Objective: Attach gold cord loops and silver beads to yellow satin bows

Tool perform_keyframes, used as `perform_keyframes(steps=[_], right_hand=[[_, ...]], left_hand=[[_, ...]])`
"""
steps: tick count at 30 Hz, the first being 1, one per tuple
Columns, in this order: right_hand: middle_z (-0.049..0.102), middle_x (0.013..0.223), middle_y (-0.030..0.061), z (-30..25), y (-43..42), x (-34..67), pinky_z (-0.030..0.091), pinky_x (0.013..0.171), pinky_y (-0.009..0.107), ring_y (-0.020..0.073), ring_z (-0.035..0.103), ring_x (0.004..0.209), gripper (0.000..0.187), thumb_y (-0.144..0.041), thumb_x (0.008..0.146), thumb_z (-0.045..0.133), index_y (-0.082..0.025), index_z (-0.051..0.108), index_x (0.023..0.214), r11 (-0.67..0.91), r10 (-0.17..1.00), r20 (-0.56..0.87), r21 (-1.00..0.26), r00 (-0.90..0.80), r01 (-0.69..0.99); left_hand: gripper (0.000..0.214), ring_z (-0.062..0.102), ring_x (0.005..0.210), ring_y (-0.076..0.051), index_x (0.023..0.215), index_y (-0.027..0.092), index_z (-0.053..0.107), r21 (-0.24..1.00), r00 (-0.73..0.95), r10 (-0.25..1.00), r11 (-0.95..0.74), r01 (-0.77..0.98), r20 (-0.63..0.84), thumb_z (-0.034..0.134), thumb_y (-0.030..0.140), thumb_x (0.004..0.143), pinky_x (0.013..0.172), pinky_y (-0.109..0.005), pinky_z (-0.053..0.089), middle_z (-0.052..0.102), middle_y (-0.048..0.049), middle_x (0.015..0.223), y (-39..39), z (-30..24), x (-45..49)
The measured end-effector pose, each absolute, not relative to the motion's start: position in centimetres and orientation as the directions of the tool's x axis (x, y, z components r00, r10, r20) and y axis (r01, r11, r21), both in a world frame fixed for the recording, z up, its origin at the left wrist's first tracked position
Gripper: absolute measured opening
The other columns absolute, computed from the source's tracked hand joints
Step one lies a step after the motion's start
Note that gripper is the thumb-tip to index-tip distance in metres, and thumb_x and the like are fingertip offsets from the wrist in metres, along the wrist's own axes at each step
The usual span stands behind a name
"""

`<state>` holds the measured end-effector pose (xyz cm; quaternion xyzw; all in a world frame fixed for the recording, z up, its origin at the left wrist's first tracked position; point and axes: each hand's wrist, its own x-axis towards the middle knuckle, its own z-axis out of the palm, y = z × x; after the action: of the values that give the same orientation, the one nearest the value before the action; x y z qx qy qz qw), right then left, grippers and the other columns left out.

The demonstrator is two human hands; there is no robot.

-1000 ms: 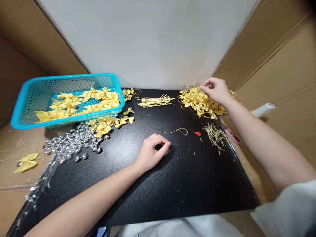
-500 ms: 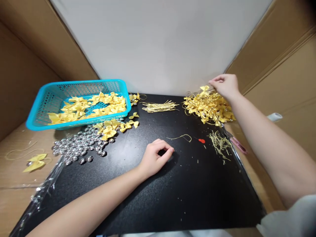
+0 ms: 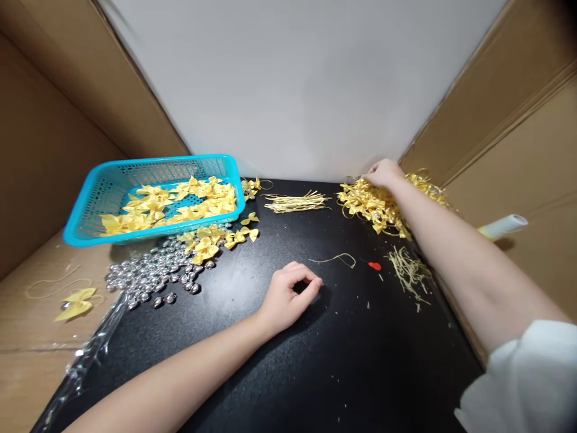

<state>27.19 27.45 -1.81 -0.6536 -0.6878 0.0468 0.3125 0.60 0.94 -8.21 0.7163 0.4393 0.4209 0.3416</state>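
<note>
My left hand [image 3: 291, 296] rests on the black table [image 3: 288, 373], its fingers curled in and the thumb tip meeting them. Nothing shows in its grip. Over at the back right, my right hand [image 3: 384, 174] is on a heap of yellow ribbon bows with silver bells and cord loops [image 3: 372, 207]. Its fingers are closed at the heap's far left side; what they hold is hidden. Just beyond my left hand lies a loose gold cord [image 3: 340, 260], with a small red piece [image 3: 374, 266] to its right.
A blue basket [image 3: 155, 234] of yellow bows stands back left. Silver bells [image 3: 155, 270] and more bows [image 3: 207, 240] lie before it. A bundle of gold cords [image 3: 297, 202] is at the back middle, cord clippings [image 3: 409, 270] at right. Cardboard walls flank the table.
My right hand has moved left and down onto the heap of bows. My left hand keeps its curled pose on the table. The whole view has shifted slightly.
</note>
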Motion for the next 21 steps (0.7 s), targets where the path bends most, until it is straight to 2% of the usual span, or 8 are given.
perform_keyframes(steps=[2,4,7,10,11,15,18,21], right_hand=[[0.057,0.059,0.0047,-0.8,26.8,27.0,0.048,0.076,0.041,0.0215,0.060,0.072,0.021,-0.020,0.071,0.072,-0.017,0.057,0.057,0.057,0.925,0.356,-0.467,0.129,0.882],[0.063,0.069,0.0072,0.4,25.4,26.8,0.046,0.078,0.040,0.0205,0.060,0.075,0.012,-0.022,0.079,0.064,-0.016,0.062,0.069,0.036,0.899,0.402,-0.467,0.176,0.883],[0.067,0.083,0.0079,1.9,21.4,26.6,0.045,0.078,0.034,0.0183,0.060,0.076,0.010,-0.018,0.083,0.056,-0.018,0.065,0.084,0.133,0.871,0.476,-0.461,0.119,0.877],[0.067,0.090,0.0046,2.2,15.2,27.1,0.044,0.077,0.038,0.0205,0.058,0.073,0.009,-0.025,0.084,0.056,-0.027,0.065,0.084,0.266,0.864,0.504,-0.414,-0.024,0.870],[0.066,0.086,0.0038,2.0,12.9,27.5,0.044,0.075,0.040,0.0227,0.058,0.071,0.012,-0.029,0.087,0.053,-0.030,0.064,0.082,0.342,0.838,0.534,-0.349,-0.115,0.873],[0.067,0.083,0.0022,0.2,5.0,30.2,0.045,0.065,0.046,0.0268,0.060,0.066,0.011,-0.036,0.088,0.052,-0.040,0.060,0.082,0.458,0.799,0.547,-0.281,-0.252,0.843],[0.067,0.075,0.0015,-1.6,1.6,31.7,0.044,0.054,0.044,0.0261,0.060,0.059,0.008,-0.036,0.082,0.061,-0.044,0.062,0.084,0.431,0.810,0.554,-0.341,-0.192,0.835],[0.064,0.065,0.0005,-3.3,-0.2,30.8,0.040,0.046,0.040,0.0239,0.054,0.049,0.005,-0.037,0.080,0.064,-0.042,0.064,0.080,0.342,0.874,0.478,-0.483,-0.085,0.806]], left_hand=[[0.020,0.061,0.068,-0.015,0.070,0.019,0.066,0.854,0.252,0.914,-0.391,0.343,0.317,0.060,0.023,0.088,0.071,-0.032,0.047,0.069,-0.0011,0.068,0.8,-8.2,0.7],[0.020,0.062,0.070,-0.016,0.070,0.020,0.065,0.830,0.243,0.905,-0.420,0.366,0.351,0.059,0.024,0.089,0.073,-0.033,0.046,0.070,-0.0010,0.069,0.7,-8.1,0.7],[0.019,0.062,0.075,-0.017,0.072,0.020,0.065,0.728,0.255,0.865,-0.502,0.467,0.432,0.058,0.025,0.089,0.077,-0.035,0.043,0.072,-0.0009,0.073,1.3,-7.3,-0.2],[0.015,0.061,0.083,-0.020,0.078,0.022,0.067,0.517,0.329,0.815,-0.562,0.646,0.476,0.058,0.028,0.089,0.082,-0.038,0.041,0.073,-0.0023,0.081,2.9,-6.0,-3.2],[0.011,0.060,0.086,-0.021,0.081,0.023,0.068,0.421,0.343,0.806,-0.557,0.716,0.482,0.060,0.029,0.087,0.083,-0.039,0.040,0.073,-0.0032,0.085,3.5,-5.5,-4.7],[0.015,0.057,0.094,-0.028,0.087,0.026,0.070,-0.002,0.392,0.815,-0.432,0.902,0.426,0.067,0.039,0.082,0.083,-0.044,0.037,0.071,-0.0068,0.093,5.2,-4.9,-11.3],[0.019,0.056,0.092,-0.030,0.084,0.026,0.071,-0.146,0.391,0.835,-0.363,0.920,0.388,0.069,0.044,0.079,0.082,-0.046,0.038,0.070,-0.0081,0.095,5.2,-5.4,-14.2],[0.015,0.056,0.090,-0.030,0.082,0.026,0.071,-0.158,0.381,0.839,-0.346,0.925,0.388,0.066,0.040,0.081,0.081,-0.046,0.038,0.069,-0.0078,0.092,5.4,-6.1,-14.5]])
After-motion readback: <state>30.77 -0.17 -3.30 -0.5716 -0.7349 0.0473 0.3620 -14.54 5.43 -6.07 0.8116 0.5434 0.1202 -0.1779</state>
